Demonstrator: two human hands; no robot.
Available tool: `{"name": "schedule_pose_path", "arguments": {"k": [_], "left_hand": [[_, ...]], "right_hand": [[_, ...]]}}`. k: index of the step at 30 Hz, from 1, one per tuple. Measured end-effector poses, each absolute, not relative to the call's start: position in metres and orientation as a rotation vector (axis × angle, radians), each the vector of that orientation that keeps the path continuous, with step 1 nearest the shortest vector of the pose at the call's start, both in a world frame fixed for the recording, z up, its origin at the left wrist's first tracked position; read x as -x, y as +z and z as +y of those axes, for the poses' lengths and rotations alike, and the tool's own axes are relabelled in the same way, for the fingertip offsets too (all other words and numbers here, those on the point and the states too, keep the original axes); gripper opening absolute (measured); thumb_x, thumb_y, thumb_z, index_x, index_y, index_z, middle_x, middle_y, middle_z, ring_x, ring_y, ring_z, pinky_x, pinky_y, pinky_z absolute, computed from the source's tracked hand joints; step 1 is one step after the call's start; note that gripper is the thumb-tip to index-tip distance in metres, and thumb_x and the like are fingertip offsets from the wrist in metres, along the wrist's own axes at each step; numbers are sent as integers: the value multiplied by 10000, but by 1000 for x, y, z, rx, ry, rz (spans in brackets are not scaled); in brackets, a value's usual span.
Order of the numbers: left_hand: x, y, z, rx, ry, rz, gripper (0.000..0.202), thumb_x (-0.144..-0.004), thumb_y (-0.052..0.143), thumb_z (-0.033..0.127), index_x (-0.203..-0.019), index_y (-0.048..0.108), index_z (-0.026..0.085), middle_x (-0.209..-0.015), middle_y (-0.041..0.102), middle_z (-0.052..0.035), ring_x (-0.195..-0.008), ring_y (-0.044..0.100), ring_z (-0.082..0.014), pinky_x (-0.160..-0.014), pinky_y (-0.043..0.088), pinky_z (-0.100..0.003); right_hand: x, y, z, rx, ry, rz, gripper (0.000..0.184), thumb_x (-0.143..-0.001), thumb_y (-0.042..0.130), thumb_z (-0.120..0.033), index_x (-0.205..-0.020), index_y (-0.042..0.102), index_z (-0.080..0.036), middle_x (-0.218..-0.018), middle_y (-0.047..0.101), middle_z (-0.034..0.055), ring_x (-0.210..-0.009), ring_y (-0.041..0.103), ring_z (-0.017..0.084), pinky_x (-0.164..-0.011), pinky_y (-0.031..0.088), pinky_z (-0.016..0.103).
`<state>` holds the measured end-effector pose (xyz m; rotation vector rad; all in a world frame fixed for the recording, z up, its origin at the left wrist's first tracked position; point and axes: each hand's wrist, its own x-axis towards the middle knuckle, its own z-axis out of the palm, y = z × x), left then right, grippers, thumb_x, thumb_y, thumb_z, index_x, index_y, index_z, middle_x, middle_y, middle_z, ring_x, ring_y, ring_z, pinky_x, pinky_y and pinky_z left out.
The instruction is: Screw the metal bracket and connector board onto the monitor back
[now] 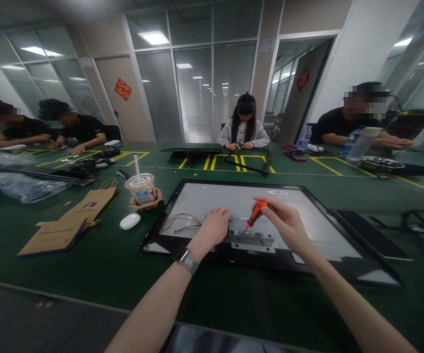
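Observation:
A large flat display panel (212, 193) with a black frame lies back side up on the green table before me. On its near half sits a metal bracket (252, 241) with connector ports. My right hand (283, 218) grips an orange and black screwdriver (258, 212), tilted, its tip down at the bracket. My left hand (214, 226), with a watch on the wrist, rests on the panel at the bracket's left end; its fingertips are partly hidden, and the fingers lie stretched out. Thin cables (182, 220) run over the panel left of this hand.
To the left stand an iced drink cup (140, 189) in a cardboard holder, a white mouse (130, 221) and brown paper bags (68, 223). A black flat slab (371, 234) lies right of the panel. Several people sit across the table (97, 267).

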<state>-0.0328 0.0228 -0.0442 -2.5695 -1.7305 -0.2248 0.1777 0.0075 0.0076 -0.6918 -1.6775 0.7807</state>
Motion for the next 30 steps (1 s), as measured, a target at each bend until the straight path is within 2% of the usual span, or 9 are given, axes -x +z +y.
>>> {"name": "schedule_pose_path", "arguments": {"k": [2,4,8,11,16,20,22,26,30], "left_hand": [[33,-44,23,2569,-219,-1740,361,-965,414,100,-1272,594,158,-1349,592,-141,-1197,589,-259,-1033,457,-384],[33,-43,23,2569,-216,-1739,365,-961,419,100,-1276,591,163,-1348,594,-140,-1187,593,-257,-1031,459,-386],[33,-44,23,2572,-210,-1721,383,-954,422,85,-1298,573,160,-1387,570,-153,-1246,560,-253,-1069,432,-391],[34,-44,23,2570,-204,-1724,381,-948,428,75,-1290,573,161,-1386,571,-152,-1246,559,-255,-1061,438,-387],[34,-46,24,2574,-229,-1728,368,-958,424,87,-1284,575,165,-1374,580,-128,-1217,573,-257,-1050,446,-380],[33,-45,24,2576,-236,-1745,354,-969,410,99,-1272,582,165,-1353,590,-128,-1193,583,-256,-1039,454,-388],[33,-44,24,2570,-227,-1757,357,-969,408,98,-1272,581,171,-1349,592,-127,-1190,584,-251,-1040,453,-388],[33,-43,22,2569,-223,-1746,349,-968,403,95,-1258,586,161,-1361,585,-135,-1220,568,-254,-1048,448,-387],[34,-43,22,2580,-219,-1729,355,-966,410,94,-1273,581,150,-1350,592,-138,-1215,573,-256,-1048,449,-386]], "right_hand": [[-176,8,8,688,723,-1664,253,-870,711,-469,-972,781,-248,-912,701,61,-813,694,221,-713,612,356],[-175,8,8,695,670,-1658,261,-866,712,-484,-937,784,-243,-892,689,61,-798,685,215,-696,607,344],[-176,7,7,695,737,-1685,320,-974,569,-464,-1101,764,-244,-1026,744,87,-958,715,251,-868,592,419],[-178,6,8,662,878,-1691,330,-990,552,-430,-1196,730,-244,-1002,763,77,-949,732,254,-908,584,459],[-177,8,9,658,858,-1646,206,-856,735,-423,-927,780,-234,-893,692,50,-817,686,220,-738,598,365],[-176,7,9,617,924,-1624,223,-834,754,-441,-819,760,-218,-848,633,44,-780,636,200,-690,576,336],[-176,5,9,590,991,-1629,225,-873,719,-444,-853,765,-225,-883,650,48,-800,640,196,-724,570,336],[-175,3,7,530,1176,-1574,240,-936,650,-451,-1063,739,-268,-919,714,47,-877,685,212,-818,569,374],[-171,6,5,469,1268,-1458,174,-928,666,-449,-966,721,-289,-909,734,26,-886,692,199,-842,560,362]]}}
